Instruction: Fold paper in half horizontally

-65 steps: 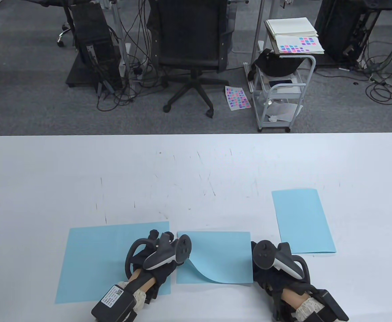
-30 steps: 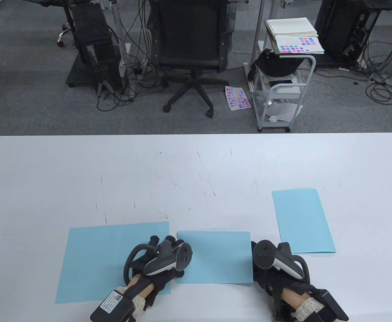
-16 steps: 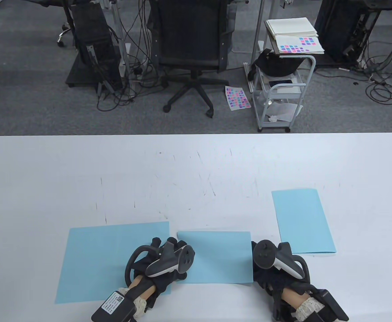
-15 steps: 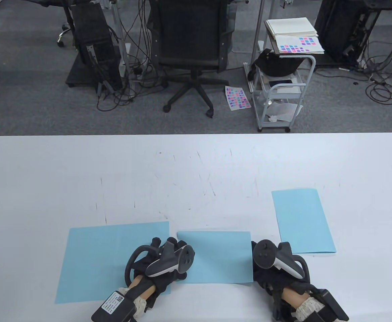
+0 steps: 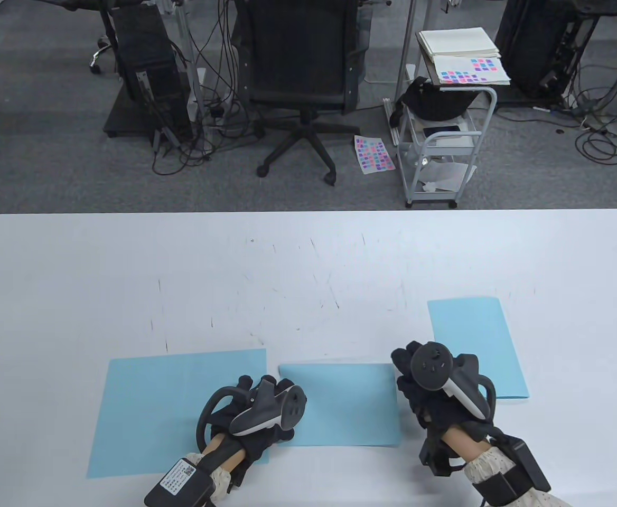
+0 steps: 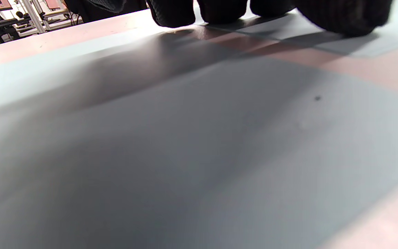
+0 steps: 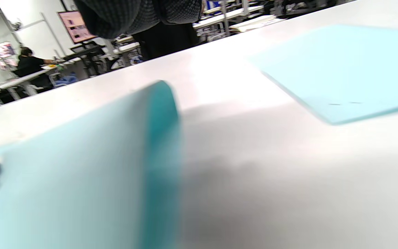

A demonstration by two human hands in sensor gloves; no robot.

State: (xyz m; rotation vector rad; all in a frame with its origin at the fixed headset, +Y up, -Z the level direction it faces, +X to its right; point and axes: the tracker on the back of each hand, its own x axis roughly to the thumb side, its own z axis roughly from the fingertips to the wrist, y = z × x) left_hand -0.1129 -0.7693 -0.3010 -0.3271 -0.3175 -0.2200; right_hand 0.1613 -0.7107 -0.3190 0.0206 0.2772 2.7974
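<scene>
I see the folded blue paper (image 5: pixel 343 404) lying near the tabletop's (image 5: pixel 308 264) front edge, between a flat blue sheet (image 5: pixel 171 406) and another folded sheet (image 5: pixel 477 343); my left hand (image 5: pixel 255 417) rests with fingers flat on the paper's left edge; my right hand (image 5: pixel 427 385) sits at its right edge, though I cannot tell whether it grips.

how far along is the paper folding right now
Mostly done: the middle sheet already lies doubled over and flat on the table, with a folded sheet set aside at right. In hand: the left hand rests at its left edge, the right hand at its right edge, where the fold looks rounded in the right wrist view. Left: sharpening that crease. The open sheet at left is unfolded.
</scene>
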